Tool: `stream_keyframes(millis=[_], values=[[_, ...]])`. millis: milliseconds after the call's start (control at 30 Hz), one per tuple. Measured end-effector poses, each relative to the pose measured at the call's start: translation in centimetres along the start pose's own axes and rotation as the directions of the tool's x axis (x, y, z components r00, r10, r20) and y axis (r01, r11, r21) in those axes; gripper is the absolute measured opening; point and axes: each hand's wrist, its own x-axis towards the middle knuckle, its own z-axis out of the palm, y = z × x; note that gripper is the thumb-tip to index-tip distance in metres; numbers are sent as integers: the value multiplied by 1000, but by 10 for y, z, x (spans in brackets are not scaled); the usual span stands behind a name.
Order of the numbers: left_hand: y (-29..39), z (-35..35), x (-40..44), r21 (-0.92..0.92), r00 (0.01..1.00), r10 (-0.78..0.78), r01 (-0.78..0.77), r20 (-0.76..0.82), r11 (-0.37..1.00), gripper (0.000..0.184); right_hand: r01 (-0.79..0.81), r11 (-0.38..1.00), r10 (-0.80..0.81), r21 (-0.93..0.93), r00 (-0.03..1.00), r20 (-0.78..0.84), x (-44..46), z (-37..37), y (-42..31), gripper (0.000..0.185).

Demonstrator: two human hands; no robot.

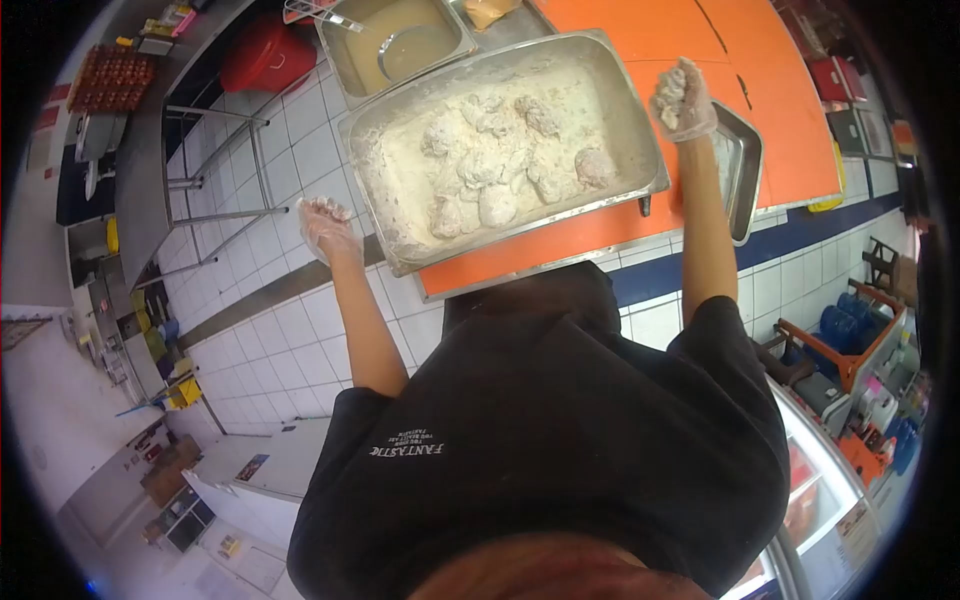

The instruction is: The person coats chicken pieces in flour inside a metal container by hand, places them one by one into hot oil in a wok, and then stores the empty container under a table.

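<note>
Across our shirt (570, 420) we read "FANTASTIC"; outside the tray (628, 130), left hand (331, 230) and right hand (683, 104) curl, contents unclear.

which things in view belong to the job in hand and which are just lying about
Seem part of the job:
- large metal tray dusted white inside
- white-coated pieces in it
- pan of cloudy liquid
- left hand and right hand, both gloved

Seem just lying about:
- red tub
- yellow bucket
</note>
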Motion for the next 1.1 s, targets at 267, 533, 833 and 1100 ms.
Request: stream_keyframes(millis=[267,533,833,1100], values=[[-41,4,22,442,914,-375,276,154,853,29,-211,848,59,-486,949,-308,49,-51,37,37],[-96,-14,55,315,974,-213,178,79,932,41,-241,741,87,-626,960,-266,73,-99,49,29],[-88,-43,38,472,997,-15,-19,69,881,46,-323,685,75,-653,923,-378,34,-66,55,35],[-37,-191,70,385,998,-41,58,-53,921,40,269,132,-183,-954,952,244,-11,-30,169,27]])
